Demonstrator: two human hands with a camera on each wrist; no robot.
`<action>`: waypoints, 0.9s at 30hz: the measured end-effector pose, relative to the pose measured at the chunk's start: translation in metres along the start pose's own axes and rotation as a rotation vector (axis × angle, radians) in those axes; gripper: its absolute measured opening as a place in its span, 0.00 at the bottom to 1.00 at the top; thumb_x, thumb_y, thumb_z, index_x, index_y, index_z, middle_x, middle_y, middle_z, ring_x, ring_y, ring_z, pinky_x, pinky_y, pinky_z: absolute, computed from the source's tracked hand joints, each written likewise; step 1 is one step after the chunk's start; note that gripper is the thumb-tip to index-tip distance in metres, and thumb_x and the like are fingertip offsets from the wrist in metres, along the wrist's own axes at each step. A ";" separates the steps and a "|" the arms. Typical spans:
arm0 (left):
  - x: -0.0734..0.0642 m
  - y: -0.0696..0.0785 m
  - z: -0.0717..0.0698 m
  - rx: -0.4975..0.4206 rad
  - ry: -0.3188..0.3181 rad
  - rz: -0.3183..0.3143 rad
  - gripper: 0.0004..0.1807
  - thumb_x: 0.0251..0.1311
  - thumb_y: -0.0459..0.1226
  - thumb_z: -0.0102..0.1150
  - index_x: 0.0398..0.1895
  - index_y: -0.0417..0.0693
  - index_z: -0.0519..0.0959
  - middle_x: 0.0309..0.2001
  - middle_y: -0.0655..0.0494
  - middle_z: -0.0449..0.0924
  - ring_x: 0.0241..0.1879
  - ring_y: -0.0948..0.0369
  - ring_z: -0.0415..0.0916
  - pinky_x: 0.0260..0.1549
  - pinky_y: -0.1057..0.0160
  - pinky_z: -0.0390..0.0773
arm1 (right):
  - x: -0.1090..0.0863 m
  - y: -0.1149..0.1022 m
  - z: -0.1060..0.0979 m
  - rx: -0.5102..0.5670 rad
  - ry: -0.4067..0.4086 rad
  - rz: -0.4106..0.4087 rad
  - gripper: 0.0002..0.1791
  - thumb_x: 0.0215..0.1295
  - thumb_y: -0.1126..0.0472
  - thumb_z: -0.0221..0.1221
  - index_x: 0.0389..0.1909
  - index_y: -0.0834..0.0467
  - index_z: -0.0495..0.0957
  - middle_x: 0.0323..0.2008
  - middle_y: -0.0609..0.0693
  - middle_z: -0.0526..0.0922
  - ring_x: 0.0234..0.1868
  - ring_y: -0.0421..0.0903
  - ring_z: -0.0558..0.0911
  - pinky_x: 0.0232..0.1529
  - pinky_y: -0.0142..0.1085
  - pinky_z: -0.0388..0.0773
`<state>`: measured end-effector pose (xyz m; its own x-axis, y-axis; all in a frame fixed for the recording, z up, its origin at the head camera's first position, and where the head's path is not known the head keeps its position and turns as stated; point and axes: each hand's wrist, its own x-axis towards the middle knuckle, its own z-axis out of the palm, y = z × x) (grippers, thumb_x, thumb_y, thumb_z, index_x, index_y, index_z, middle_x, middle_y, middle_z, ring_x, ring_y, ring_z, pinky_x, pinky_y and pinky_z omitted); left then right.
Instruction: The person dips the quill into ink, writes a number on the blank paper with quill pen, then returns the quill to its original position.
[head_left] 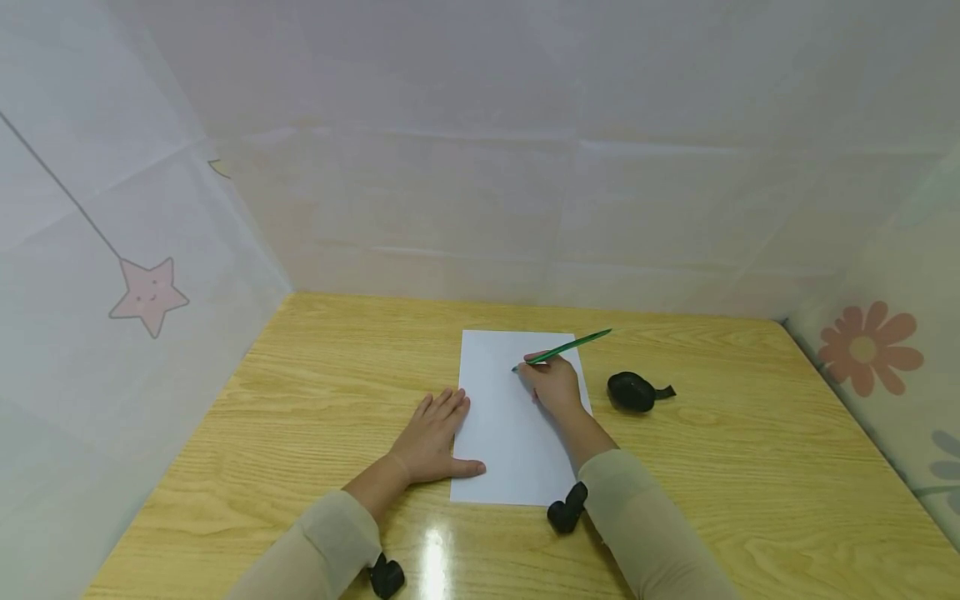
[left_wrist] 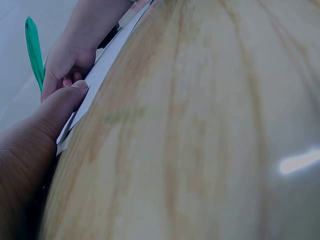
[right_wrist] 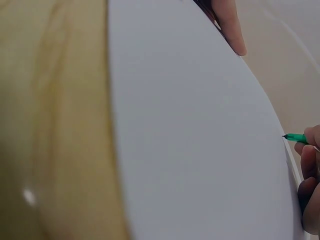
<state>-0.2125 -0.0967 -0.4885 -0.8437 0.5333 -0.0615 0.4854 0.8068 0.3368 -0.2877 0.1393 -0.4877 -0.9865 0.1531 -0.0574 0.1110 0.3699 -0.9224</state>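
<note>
Spanning the lower part of the head view, the wood-grain desk [head_left: 337, 358] has a shiny top, so slipping seems the likeliest trouble. The white sheet [head_left: 502, 425] lies flat on it, and might slide or turn if the right hand [head_left: 557, 387] dragged sideways while the left hand [head_left: 435, 437] bore down too lightly. The rounded black object [head_left: 631, 392] just beside the sheet's right edge could be knocked by the right hand swinging outward; the smaller black attachment [head_left: 564, 512] at that wrist may catch the near right corner. The green pen [head_left: 570, 346] could skid or score the sheet under heavy pressure; whether its tip [head_left: 515, 369] touches is unclear.

Both arms [head_left: 652, 533] slant inward from the near side. The left palm faces down beside the sheet's left edge, fingers extended, thumb spread out over the sheet; that grip holds nothing. The right hand is over the upper right part, its grip closed in a pinch round the pen close to the tip, the shaft slanting toward the far right.
</note>
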 end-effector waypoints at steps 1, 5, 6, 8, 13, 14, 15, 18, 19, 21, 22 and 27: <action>0.000 0.000 0.000 -0.001 0.001 0.000 0.60 0.52 0.70 0.56 0.77 0.41 0.52 0.79 0.48 0.47 0.79 0.51 0.39 0.77 0.45 0.39 | 0.000 0.000 0.000 -0.002 0.000 0.000 0.15 0.62 0.57 0.63 0.47 0.60 0.83 0.42 0.63 0.86 0.12 0.37 0.72 0.17 0.26 0.69; 0.000 0.000 0.000 -0.002 0.002 0.001 0.59 0.52 0.70 0.56 0.77 0.41 0.52 0.79 0.48 0.46 0.79 0.51 0.39 0.77 0.45 0.38 | -0.001 -0.001 0.000 -0.009 -0.006 0.006 0.15 0.62 0.56 0.63 0.47 0.60 0.83 0.43 0.63 0.86 0.12 0.37 0.72 0.17 0.27 0.70; 0.000 0.000 0.001 -0.002 0.002 0.002 0.59 0.52 0.70 0.56 0.77 0.41 0.52 0.79 0.48 0.47 0.79 0.51 0.39 0.77 0.45 0.38 | -0.001 -0.002 0.000 -0.013 -0.007 0.007 0.15 0.62 0.56 0.63 0.47 0.60 0.83 0.43 0.63 0.86 0.12 0.37 0.72 0.17 0.27 0.70; 0.001 -0.001 0.001 -0.004 0.005 0.004 0.60 0.51 0.70 0.57 0.77 0.41 0.52 0.79 0.48 0.47 0.79 0.51 0.40 0.77 0.45 0.39 | -0.002 -0.002 0.000 -0.017 -0.011 0.011 0.15 0.62 0.56 0.63 0.47 0.60 0.83 0.43 0.63 0.86 0.13 0.37 0.72 0.18 0.27 0.70; 0.001 -0.001 0.001 0.004 -0.006 -0.003 0.60 0.51 0.70 0.57 0.77 0.41 0.51 0.79 0.48 0.46 0.79 0.51 0.38 0.77 0.46 0.38 | -0.004 -0.003 0.001 -0.032 -0.020 0.018 0.15 0.63 0.56 0.63 0.47 0.59 0.82 0.43 0.62 0.86 0.13 0.38 0.72 0.17 0.27 0.69; 0.001 -0.002 0.001 0.006 -0.006 -0.003 0.60 0.51 0.70 0.57 0.77 0.41 0.51 0.79 0.48 0.46 0.79 0.51 0.38 0.77 0.46 0.39 | -0.004 -0.003 0.002 -0.033 -0.022 0.019 0.15 0.63 0.56 0.63 0.47 0.59 0.82 0.43 0.62 0.86 0.13 0.38 0.71 0.17 0.27 0.69; 0.001 -0.001 0.001 0.006 -0.008 -0.003 0.60 0.51 0.70 0.57 0.77 0.41 0.51 0.79 0.48 0.46 0.79 0.51 0.38 0.77 0.46 0.38 | -0.004 -0.003 0.002 -0.035 -0.023 0.019 0.15 0.63 0.56 0.63 0.47 0.59 0.82 0.43 0.62 0.86 0.13 0.38 0.71 0.17 0.27 0.69; 0.000 -0.001 0.000 -0.003 -0.005 0.001 0.60 0.51 0.70 0.57 0.77 0.41 0.52 0.79 0.48 0.46 0.79 0.50 0.39 0.77 0.45 0.39 | -0.006 -0.003 0.002 -0.036 -0.026 0.017 0.15 0.63 0.56 0.63 0.48 0.59 0.82 0.43 0.62 0.86 0.12 0.38 0.71 0.17 0.27 0.69; 0.000 0.000 0.000 -0.006 -0.003 0.003 0.60 0.52 0.70 0.57 0.77 0.41 0.52 0.79 0.47 0.47 0.79 0.50 0.40 0.77 0.44 0.39 | -0.006 -0.003 0.002 -0.035 -0.026 0.016 0.15 0.63 0.56 0.63 0.48 0.59 0.82 0.43 0.62 0.86 0.12 0.38 0.71 0.17 0.27 0.69; -0.001 0.000 0.000 -0.008 -0.005 0.001 0.60 0.52 0.70 0.57 0.77 0.41 0.52 0.79 0.48 0.47 0.79 0.50 0.39 0.77 0.44 0.39 | -0.007 -0.004 0.002 -0.034 -0.027 0.015 0.15 0.63 0.57 0.63 0.48 0.60 0.82 0.42 0.62 0.86 0.12 0.38 0.71 0.17 0.27 0.68; -0.001 0.001 -0.001 -0.007 -0.004 0.000 0.60 0.52 0.70 0.57 0.77 0.41 0.52 0.79 0.48 0.47 0.79 0.50 0.40 0.77 0.44 0.39 | -0.008 -0.005 0.001 -0.035 -0.028 0.015 0.15 0.63 0.57 0.63 0.48 0.60 0.82 0.43 0.62 0.86 0.12 0.38 0.71 0.17 0.27 0.68; -0.001 0.001 -0.001 -0.002 0.000 0.001 0.59 0.52 0.70 0.57 0.77 0.41 0.52 0.79 0.48 0.47 0.79 0.50 0.40 0.76 0.44 0.39 | -0.009 -0.006 0.002 -0.046 -0.038 0.023 0.15 0.63 0.56 0.63 0.48 0.59 0.82 0.44 0.62 0.86 0.12 0.38 0.71 0.17 0.27 0.68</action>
<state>-0.2116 -0.0967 -0.4874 -0.8433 0.5339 -0.0617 0.4854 0.8059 0.3390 -0.2797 0.1342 -0.4821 -0.9874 0.1279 -0.0936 0.1384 0.4082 -0.9023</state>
